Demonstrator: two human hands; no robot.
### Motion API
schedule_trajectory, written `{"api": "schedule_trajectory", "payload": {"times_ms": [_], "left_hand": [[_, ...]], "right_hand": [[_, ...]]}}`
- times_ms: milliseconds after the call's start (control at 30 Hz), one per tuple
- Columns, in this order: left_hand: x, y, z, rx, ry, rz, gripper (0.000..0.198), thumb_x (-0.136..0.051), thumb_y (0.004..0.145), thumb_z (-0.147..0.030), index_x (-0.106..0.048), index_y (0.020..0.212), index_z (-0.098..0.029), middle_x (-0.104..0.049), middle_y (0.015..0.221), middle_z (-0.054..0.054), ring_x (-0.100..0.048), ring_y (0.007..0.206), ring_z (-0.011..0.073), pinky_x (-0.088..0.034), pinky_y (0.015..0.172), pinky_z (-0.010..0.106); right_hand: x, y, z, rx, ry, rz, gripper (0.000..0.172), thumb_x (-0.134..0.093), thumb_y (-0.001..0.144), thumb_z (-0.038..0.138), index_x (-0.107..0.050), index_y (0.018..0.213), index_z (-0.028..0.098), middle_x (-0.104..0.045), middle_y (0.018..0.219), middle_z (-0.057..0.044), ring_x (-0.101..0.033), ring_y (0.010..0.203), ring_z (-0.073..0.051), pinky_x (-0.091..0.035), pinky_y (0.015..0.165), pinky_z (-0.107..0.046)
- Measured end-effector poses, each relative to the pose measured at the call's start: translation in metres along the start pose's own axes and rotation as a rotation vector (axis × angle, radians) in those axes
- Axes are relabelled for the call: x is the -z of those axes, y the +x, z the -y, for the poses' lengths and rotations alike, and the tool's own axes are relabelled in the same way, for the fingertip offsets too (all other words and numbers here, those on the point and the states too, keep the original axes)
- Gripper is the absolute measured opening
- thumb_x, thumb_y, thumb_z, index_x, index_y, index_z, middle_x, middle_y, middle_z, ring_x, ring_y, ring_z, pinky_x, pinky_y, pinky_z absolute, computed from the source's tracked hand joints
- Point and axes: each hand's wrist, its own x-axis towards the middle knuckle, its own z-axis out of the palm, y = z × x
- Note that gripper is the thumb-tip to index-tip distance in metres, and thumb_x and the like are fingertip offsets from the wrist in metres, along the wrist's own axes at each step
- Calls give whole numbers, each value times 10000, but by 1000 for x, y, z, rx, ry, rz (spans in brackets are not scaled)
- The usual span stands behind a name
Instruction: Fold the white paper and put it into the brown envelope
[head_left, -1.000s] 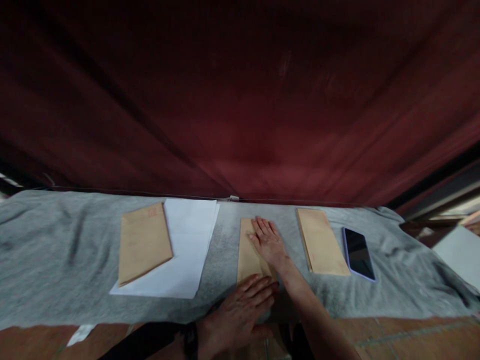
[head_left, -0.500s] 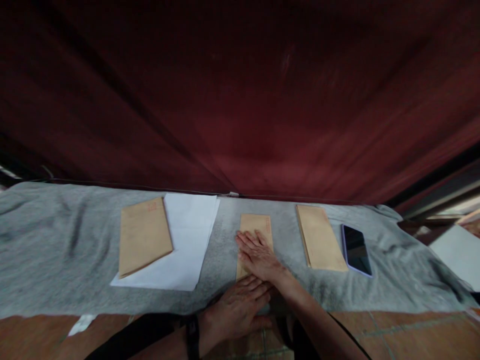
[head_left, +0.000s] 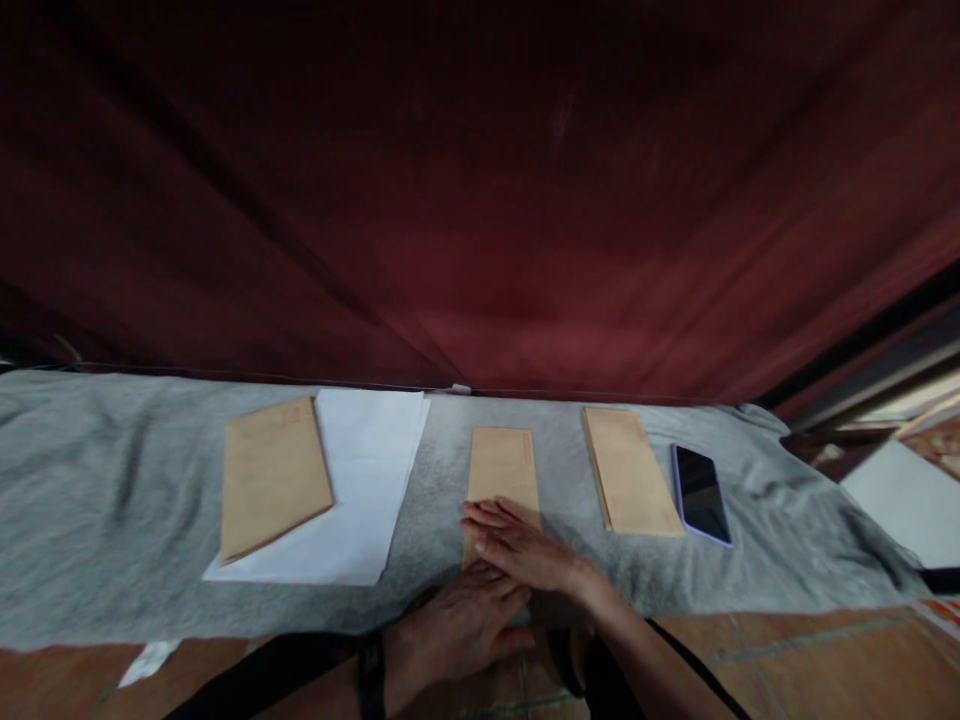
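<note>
A narrow brown envelope [head_left: 502, 463] lies in the middle of a grey cloth [head_left: 112, 520]. My right hand [head_left: 525, 547] lies flat on its near end, fingers stretched out and pointing left. Just below it, my left hand [head_left: 457, 632] rests flat at the cloth's front edge, its fingers under the right hand; a dark strap sits on that wrist. Neither hand holds anything.
A brown envelope [head_left: 271, 472] lies on white paper sheets [head_left: 360, 490] at the left. A stack of brown envelopes [head_left: 628, 470] and a dark phone [head_left: 700, 494] lie at the right. A dark red curtain [head_left: 480, 200] hangs behind. White paper [head_left: 900, 500] sits at far right.
My right hand has slid back along the middle envelope from its far end to its near end, uncovering most of it. My left hand has stayed at the front edge.
</note>
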Motion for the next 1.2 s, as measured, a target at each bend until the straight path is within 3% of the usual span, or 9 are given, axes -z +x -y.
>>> {"api": "schedule_trajectory", "payload": {"times_ms": [100,200,367,600,833,1067,1200], "left_hand": [[5,1,3,-64,46,22,540,-477,1006,-481,-462,1467,-199,-518,1496,76,-460,1387,215,-330,1174,346],[3,-1,3,-80,88,5,649,-443,1007,-533,-323,1553,-204,-397,1584,70,-360,1459,214,-282,1202,336],[-4,-4,-8,-72,199,-46,707,-425,1006,-547,-292,1560,-129,-361,1593,127,-323,1479,257,-244,1218,383],[2,-4,-8,-110,202,-8,694,-383,1017,-548,-355,1516,-67,-381,1573,172,-314,1482,259,-172,1240,381],[11,-6,13,-179,28,89,842,-572,921,-565,-223,1582,-178,-267,1640,89,-183,1528,228,-128,1258,386],[14,-9,13,-211,0,62,824,-629,885,-543,-333,1542,-142,-388,1584,112,-255,1506,238,-160,1254,389],[12,-9,15,-210,-19,71,798,-677,852,-504,-373,1526,-203,-398,1582,80,-268,1501,244,-189,1246,405]], "right_hand": [[6,2,-16,-46,-68,-216,510,-189,1074,455,-416,1505,307,-403,1573,10,-338,1468,-135,-291,1230,-373],[10,8,-37,-161,-352,-409,558,-244,1063,449,-296,1565,211,-316,1612,-61,-264,1504,-194,-277,1234,-452],[7,18,-61,-261,-563,-489,603,-257,1058,449,-291,1563,120,-301,1612,-126,-269,1503,-229,-259,1224,-462],[4,28,-64,-379,-645,-626,649,-247,1056,466,-347,1525,29,-301,1599,-204,-308,1479,-304,-248,1204,-476],[-9,13,-61,-300,-633,-581,667,-262,1055,471,-260,1558,34,-263,1610,-214,-272,1493,-313,-258,1193,-512],[-23,-16,-46,-204,-514,-408,648,-170,1058,489,-164,1593,125,-186,1653,-128,-175,1529,-236,-223,1230,-486],[-28,-30,-35,-158,-458,-314,619,-189,1061,488,-104,1601,197,-165,1662,-83,-149,1534,-193,-197,1247,-472]]}}
